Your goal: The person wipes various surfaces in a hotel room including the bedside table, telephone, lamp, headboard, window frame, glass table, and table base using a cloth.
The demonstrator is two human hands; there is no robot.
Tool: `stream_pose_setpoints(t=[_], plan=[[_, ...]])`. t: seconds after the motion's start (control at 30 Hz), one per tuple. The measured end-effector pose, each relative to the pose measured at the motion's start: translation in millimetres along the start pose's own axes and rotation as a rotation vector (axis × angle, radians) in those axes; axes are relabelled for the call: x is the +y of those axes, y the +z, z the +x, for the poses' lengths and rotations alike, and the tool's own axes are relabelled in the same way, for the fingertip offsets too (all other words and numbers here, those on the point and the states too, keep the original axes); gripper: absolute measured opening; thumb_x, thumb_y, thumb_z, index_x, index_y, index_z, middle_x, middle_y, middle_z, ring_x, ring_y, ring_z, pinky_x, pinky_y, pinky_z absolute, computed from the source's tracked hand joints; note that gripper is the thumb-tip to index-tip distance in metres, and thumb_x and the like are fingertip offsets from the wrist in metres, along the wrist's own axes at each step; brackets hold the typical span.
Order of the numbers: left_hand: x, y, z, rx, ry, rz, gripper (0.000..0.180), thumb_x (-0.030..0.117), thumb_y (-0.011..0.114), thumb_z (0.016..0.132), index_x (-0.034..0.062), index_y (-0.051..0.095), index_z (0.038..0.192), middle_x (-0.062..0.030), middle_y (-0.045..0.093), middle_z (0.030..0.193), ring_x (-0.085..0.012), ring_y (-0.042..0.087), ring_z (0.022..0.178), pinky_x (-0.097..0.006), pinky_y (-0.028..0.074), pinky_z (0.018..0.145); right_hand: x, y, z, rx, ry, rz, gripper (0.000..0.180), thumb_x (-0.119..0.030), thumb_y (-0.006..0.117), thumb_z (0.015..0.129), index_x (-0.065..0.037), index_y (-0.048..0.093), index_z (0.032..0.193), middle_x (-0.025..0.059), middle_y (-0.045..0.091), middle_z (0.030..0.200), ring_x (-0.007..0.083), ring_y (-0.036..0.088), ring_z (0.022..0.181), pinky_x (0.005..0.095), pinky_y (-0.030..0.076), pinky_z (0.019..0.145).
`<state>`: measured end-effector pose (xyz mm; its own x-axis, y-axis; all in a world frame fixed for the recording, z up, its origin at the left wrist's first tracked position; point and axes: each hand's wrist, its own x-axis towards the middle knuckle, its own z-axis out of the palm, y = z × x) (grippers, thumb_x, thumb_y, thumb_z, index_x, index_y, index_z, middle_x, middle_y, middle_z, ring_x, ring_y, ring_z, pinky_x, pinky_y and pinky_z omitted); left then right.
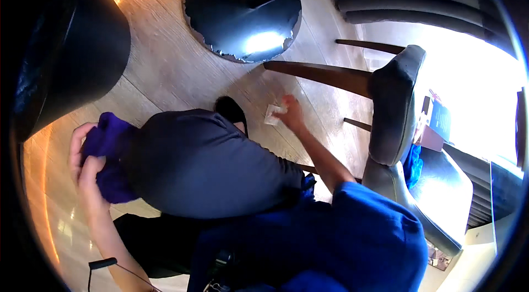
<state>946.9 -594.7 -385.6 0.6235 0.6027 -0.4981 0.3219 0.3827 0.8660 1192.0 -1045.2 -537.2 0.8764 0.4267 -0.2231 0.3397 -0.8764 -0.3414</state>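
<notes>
A bunched purple cloth is gripped in my left hand, with its fingers and thumb wrapped round one edge. It lies against my grey-clad knee. Low down beside my black shoe, my right hand has its thumb and fingers at a small, flat white piece, like paper or a packet. The hand seems to pinch it, though slight blur hides the exact contact. Whether the white piece touches the wood floor I cannot tell.
A round, dark table base with a worn rim stands ahead. At the right are a padded chair with wooden legs and a seat bearing boxes and a blue cloth. A large dark rounded form stands at the left.
</notes>
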Motion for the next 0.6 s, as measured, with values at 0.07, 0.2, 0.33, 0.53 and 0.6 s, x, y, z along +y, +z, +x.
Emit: stream_pose_setpoints(t=[0.07,0.2,0.33,0.53,0.6], plan=[[9.9,-4.7,-2.0,0.03,-0.056,-0.081,0.053,0.007,0.046,0.061,0.0055,0.055,0.113,-0.0079,0.054,0.105,-0.0183,0.053,0.096,-0.028,0.042,0.087,7.8,14.9,-24.7,-0.101,0.213,-0.219,0.055,-0.03,0.084,0.056,-0.011,0.057,0.1,0.0156,0.054,0.11,0.0364,0.05,0.1,0.0467,0.043,0.083],[6.8,-6.3,0.4,0.016,0.005,-0.097,0.051,0.005,0.046,0.06,0.0054,0.057,0.11,-0.0071,0.054,0.101,-0.0177,0.052,0.094,-0.027,0.041,0.087,3.2,26.5,-36.9,-0.094,0.171,-0.352,0.046,-0.026,0.082,0.059,-0.011,0.058,0.095,0.0136,0.056,0.094,0.0338,0.054,0.093,0.0456,0.046,0.08],[12.8,-7.4,3.3,-0.07,0.042,0.028,0.046,0.004,0.046,0.059,0.0049,0.057,0.104,-0.006,0.053,0.096,-0.0164,0.051,0.09,-0.025,0.04,0.086,19.1,14.9,-29.6,-0.396,0.269,0.364,0.034,-0.014,0.071,0.063,-0.007,0.058,0.094,0.0107,0.057,0.07,0.026,0.061,0.068,0.0428,0.051,0.065],[6.5,-1.4,19.9,-0.083,0.051,0.156,0.042,0.004,0.045,0.058,0.0031,0.055,0.099,-0.0052,0.053,0.09,-0.0146,0.051,0.087,-0.024,0.039,0.085,63.9,-53.5,52.3,0.281,-0.128,-0.359,0.051,-0.006,0.06,0.072,-0.012,0.049,0.122,0.0126,0.064,0.082,0.0304,0.064,0.075,0.0384,0.052,0.065],[6.5,2.2,23.3,-0.121,0.063,0.202,0.041,0.004,0.045,0.058,0.0026,0.055,0.098,-0.0048,0.053,0.089,-0.0142,0.05,0.086,-0.024,0.039,0.084,81.7,-59.3,105.2,0.052,-0.126,-0.17,0.063,-0.013,0.06,0.075,-0.017,0.04,0.135,0.019,0.063,0.091,0.0358,0.061,0.088,0.0412,0.049,0.074]])
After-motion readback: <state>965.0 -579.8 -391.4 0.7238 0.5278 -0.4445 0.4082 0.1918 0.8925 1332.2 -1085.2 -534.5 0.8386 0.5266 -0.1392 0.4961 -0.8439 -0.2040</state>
